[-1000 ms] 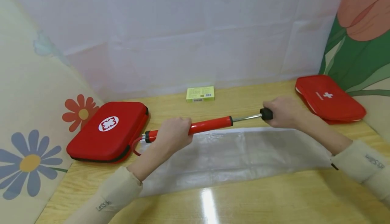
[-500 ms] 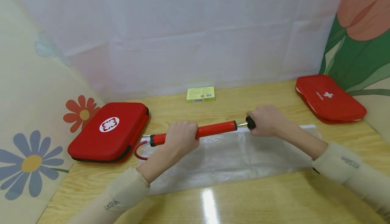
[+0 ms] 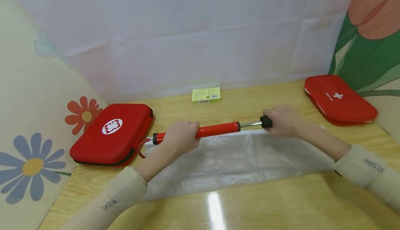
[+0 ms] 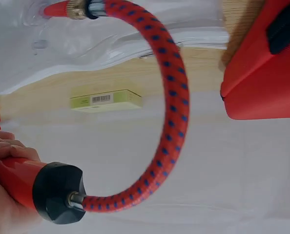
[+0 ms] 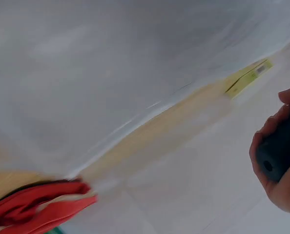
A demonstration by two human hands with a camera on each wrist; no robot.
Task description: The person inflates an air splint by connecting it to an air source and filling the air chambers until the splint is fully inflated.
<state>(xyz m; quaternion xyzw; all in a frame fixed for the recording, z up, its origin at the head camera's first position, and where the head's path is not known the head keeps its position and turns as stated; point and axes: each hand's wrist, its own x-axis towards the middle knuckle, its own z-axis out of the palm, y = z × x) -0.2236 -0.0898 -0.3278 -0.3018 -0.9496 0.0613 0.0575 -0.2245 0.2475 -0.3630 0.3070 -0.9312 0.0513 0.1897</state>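
Note:
My left hand grips the red barrel of a hand pump, held tilted above a flat clear plastic inflatable. The right hand holds the pump's black handle, and a length of metal rod shows between handle and barrel. A red hose with blue dots curves from the barrel's black end cap in the left wrist view. At its other end, a red nozzle tip meets a clear valve on the plastic. Fingers wrap the black handle in the right wrist view.
A red hard first-aid case lies at the left, close to the hose. A soft red first-aid pouch is at the back right. The small yellow-green box sits at the back of the wooden table, before a white cloth backdrop.
The right hand moved left, pushing the rod well into the barrel, then drew back right, so more rod shows now. My left hand kept its grip, shifting slightly.

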